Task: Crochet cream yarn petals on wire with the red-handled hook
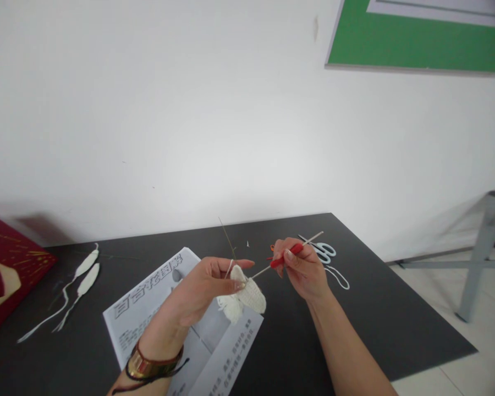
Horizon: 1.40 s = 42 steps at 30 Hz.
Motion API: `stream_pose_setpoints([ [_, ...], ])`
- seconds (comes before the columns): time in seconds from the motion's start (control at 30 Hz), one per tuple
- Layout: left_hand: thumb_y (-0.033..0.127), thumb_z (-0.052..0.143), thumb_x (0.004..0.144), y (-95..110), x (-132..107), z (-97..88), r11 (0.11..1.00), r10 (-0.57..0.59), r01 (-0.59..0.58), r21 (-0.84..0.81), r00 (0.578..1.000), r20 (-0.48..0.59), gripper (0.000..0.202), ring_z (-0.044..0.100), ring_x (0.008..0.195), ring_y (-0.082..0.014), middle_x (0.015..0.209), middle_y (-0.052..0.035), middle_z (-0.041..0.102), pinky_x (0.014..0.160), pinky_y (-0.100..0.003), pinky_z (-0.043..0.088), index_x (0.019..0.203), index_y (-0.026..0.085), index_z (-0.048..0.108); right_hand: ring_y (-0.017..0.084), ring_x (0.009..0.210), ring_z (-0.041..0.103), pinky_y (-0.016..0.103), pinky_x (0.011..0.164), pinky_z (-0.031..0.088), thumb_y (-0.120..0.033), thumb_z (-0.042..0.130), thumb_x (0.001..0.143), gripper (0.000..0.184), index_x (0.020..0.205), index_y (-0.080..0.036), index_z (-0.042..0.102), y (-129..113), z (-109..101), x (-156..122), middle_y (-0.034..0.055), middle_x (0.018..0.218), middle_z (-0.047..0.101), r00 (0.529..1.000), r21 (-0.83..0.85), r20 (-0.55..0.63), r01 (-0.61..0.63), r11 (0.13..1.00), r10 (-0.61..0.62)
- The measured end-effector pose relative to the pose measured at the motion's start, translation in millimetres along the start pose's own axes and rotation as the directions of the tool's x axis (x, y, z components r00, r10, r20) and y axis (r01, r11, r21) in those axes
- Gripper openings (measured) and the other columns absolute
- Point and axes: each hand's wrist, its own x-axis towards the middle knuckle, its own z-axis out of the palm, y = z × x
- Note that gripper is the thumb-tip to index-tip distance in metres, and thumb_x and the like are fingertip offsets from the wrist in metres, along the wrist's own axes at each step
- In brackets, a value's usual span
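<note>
My left hand point(218, 280) pinches a white crocheted piece point(252, 297) between thumb and fingers, its petal-like lobes hanging below. A thin wire point(226, 234) rises above the fingers near that piece, and a strand of white yarn runs by the index finger. My right hand point(301, 267) grips a crochet hook point(286, 256) by its red handle. The hook's metal shaft points left and reaches the edge of the crocheted piece; whether its tip is inside a stitch is too small to tell.
Printed sheets point(148, 300) lie under my left arm on the black table point(379, 308). Two white crocheted petals point(88, 279) with yarn tails rest at left, near a red box point(12, 269). Scissors point(325, 252) and a white yarn loop point(339, 279) lie beyond my right hand. A wall stands behind.
</note>
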Motion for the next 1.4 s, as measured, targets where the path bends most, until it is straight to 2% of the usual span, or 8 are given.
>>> stream_pose_setpoints([
  [0.4, 0.018, 0.074, 0.067, -3.5, -0.8, 0.1, 0.999, 0.049, -0.049, 0.015, 0.998, -0.041, 0.048, 0.060, 0.063, -0.0140, 0.076, -0.0060, 0.072, 0.065, -0.026, 0.042, 0.114, 0.019, 0.064, 0.007, 0.040, 0.043, 0.019, 0.037, 0.032, -0.033, 0.068, 0.075, 0.020, 0.066, -0.016, 0.061, 19.1, 9.3, 2.9, -0.0029, 0.052, 0.054, 0.967, 0.276, -0.056, -0.225, 0.934, 0.249],
  [0.57, 0.018, 0.074, 0.065, -1.8, -2.6, 5.9, 0.993, 0.118, -0.119, -0.003, 0.988, -0.098, 0.049, 0.060, 0.068, -0.0148, 0.079, -0.0039, 0.070, 0.068, -0.026, 0.043, 0.113, 0.022, 0.065, 0.007, 0.045, 0.040, 0.019, 0.041, 0.036, -0.030, 0.067, 0.075, 0.016, 0.069, -0.016, 0.061, 29.9, 14.7, 3.2, -0.0032, 0.055, 0.051, 0.919, 0.444, -0.090, -0.309, 0.841, 0.385],
  [0.67, 0.020, 0.074, 0.065, 0.9, -3.8, 6.0, 0.987, 0.162, -0.162, 0.003, 0.983, -0.083, 0.042, 0.061, 0.078, -0.0194, 0.087, -0.0064, 0.071, 0.077, -0.030, 0.044, 0.106, 0.022, 0.070, 0.008, 0.046, 0.039, 0.018, 0.039, 0.034, -0.031, 0.064, 0.075, 0.016, 0.070, -0.017, 0.060, 38.0, 16.0, 2.5, -0.0040, 0.054, 0.046, 0.888, 0.552, -0.036, -0.364, 0.750, 0.457],
  [0.8, 0.031, 0.078, 0.059, 2.9, -2.1, -2.3, 0.992, 0.123, -0.124, 0.002, 0.985, 0.121, 0.031, 0.061, 0.074, -0.0235, 0.079, -0.0087, 0.070, 0.074, -0.036, 0.044, 0.087, 0.019, 0.075, 0.008, 0.044, 0.031, 0.017, 0.035, 0.024, -0.028, 0.062, 0.075, 0.014, 0.068, -0.017, 0.057, 43.4, 16.5, 1.2, -0.0060, 0.051, 0.036, 0.886, 0.612, 0.099, -0.413, 0.674, 0.452],
  [0.93, 0.036, 0.077, 0.058, -1.8, 6.0, -13.5, 0.992, 0.069, -0.093, 0.087, 0.967, 0.244, 0.026, 0.054, 0.062, -0.0180, 0.069, -0.0082, 0.066, 0.061, -0.030, 0.040, 0.074, 0.015, 0.075, 0.009, 0.043, 0.024, 0.017, 0.034, 0.020, -0.027, 0.061, 0.075, 0.015, 0.066, -0.017, 0.054, 44.2, 17.5, 0.7, -0.0069, 0.048, 0.029, 0.881, 0.623, 0.172, -0.444, 0.644, 0.441],
  [1.13, 0.031, 0.073, 0.065, -3.9, 15.0, -20.2, 0.945, 0.045, -0.111, 0.306, 0.976, 0.213, 0.040, 0.050, 0.058, -0.0125, 0.071, -0.0037, 0.063, 0.055, -0.023, 0.036, 0.102, 0.017, 0.069, 0.009, 0.044, 0.023, 0.019, 0.040, 0.026, -0.027, 0.061, 0.074, 0.018, 0.062, -0.017, 0.053, 40.8, 14.8, 3.3, -0.0077, 0.047, 0.023, 0.905, 0.646, 0.159, -0.398, 0.651, 0.396],
  [1.27, 0.036, 0.065, 0.074, 2.8, 12.4, -26.1, 0.852, 0.061, -0.154, 0.501, 0.979, 0.196, 0.023, 0.051, 0.062, -0.0139, 0.067, -0.0040, 0.062, 0.058, -0.024, 0.036, 0.073, 0.014, 0.071, 0.009, 0.044, 0.024, 0.019, 0.041, 0.027, -0.024, 0.060, 0.076, 0.019, 0.060, -0.015, 0.053, 39.1, 8.9, 5.3, -0.0074, 0.047, 0.025, 0.908, 0.697, 0.158, -0.381, 0.608, 0.387],
  [1.4, 0.036, 0.061, 0.078, 5.2, 10.2, -34.7, 0.883, 0.116, -0.207, 0.421, 0.966, 0.232, 0.034, 0.045, 0.057, -0.0112, 0.061, -0.0021, 0.052, 0.056, -0.024, 0.034, 0.053, 0.013, 0.063, 0.009, 0.045, 0.026, 0.018, 0.039, 0.028, -0.023, 0.058, 0.078, 0.018, 0.062, -0.015, 0.054, 40.4, 2.2, 6.1, -0.0070, 0.048, 0.026, 0.914, 0.743, 0.179, -0.369, 0.558, 0.365],
])
